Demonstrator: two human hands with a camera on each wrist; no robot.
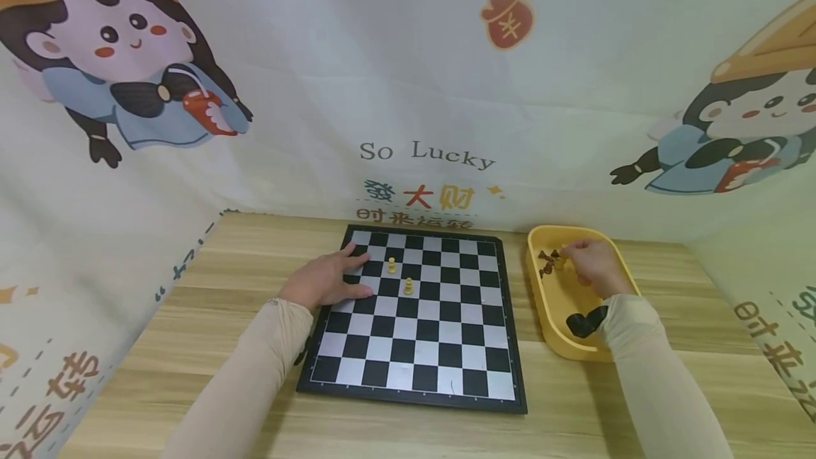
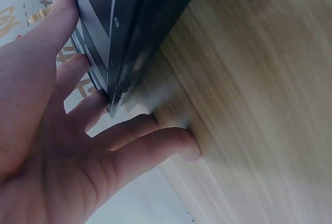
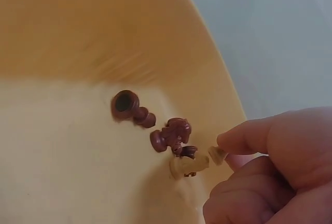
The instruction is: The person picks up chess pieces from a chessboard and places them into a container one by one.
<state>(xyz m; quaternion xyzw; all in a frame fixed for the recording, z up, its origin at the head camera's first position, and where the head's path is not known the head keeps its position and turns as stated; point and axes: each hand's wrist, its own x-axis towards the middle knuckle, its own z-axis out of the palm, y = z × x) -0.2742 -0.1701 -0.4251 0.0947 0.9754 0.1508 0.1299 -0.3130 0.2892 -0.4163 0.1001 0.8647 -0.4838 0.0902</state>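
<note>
A black-and-white chessboard [image 1: 421, 317] lies on the wooden table. My left hand [image 1: 325, 278] rests on its left edge with fingers spread; in the left wrist view, thumb and some fingertips [image 2: 78, 66] lie on the board while two others reach down past its edge to the tabletop. Two cream pawns, one farther back [image 1: 392, 265] and one nearer [image 1: 409, 286], stand upright just right of that hand. Inside the yellow tray, my right hand [image 1: 598, 266] pinches a small cream chess piece [image 3: 216, 155] between thumb and forefinger, its upper part hidden by the fingers.
The yellow tray [image 1: 538, 303] stands right of the board. Beside the right fingertips lie another cream piece [image 3: 187, 166] and several dark red pieces, including a pawn [image 3: 126, 105]. A printed cloth [image 1: 421, 105] hangs behind the table and along both sides.
</note>
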